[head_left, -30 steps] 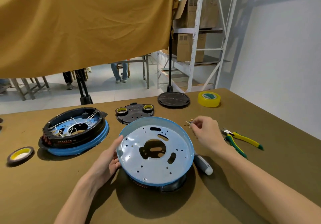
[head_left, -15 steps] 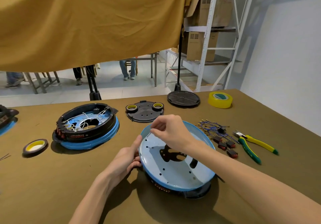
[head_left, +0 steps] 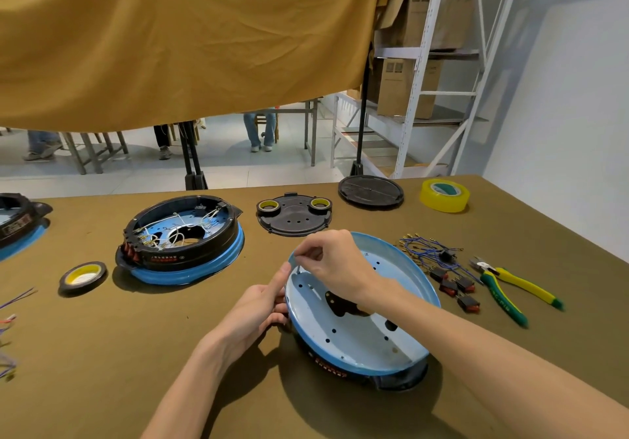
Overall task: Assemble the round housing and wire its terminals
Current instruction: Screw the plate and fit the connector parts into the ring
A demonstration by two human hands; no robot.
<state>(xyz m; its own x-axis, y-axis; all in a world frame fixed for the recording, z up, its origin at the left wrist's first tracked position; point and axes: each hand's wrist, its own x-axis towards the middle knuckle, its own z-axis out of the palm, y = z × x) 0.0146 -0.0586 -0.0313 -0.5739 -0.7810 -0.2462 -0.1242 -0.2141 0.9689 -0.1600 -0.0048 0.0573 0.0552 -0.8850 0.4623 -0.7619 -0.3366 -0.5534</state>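
A round housing [head_left: 354,340] with a light-blue perforated plate over a black ring lies tilted on the table in front of me. My left hand [head_left: 258,312] grips its left rim, with the thumb along the edge. My right hand [head_left: 335,263] hovers over the plate's upper left part and pinches a small screw [head_left: 298,270] that points down at a hole. Blue terminal wires [head_left: 427,251] and several small black-and-red switches [head_left: 456,290] lie just right of the housing.
A wired housing [head_left: 183,237] stands at the left, another [head_left: 17,227] at the far left edge. Black covers [head_left: 294,217] [head_left: 371,191], tape rolls [head_left: 82,275] [head_left: 444,195] and green-yellow pliers [head_left: 510,290] lie around. Loose wires [head_left: 10,336] sit at the left edge.
My right hand left the parts at the right, crossed over the plate and now holds a small screw above its upper left area. My left hand stayed on the rim.
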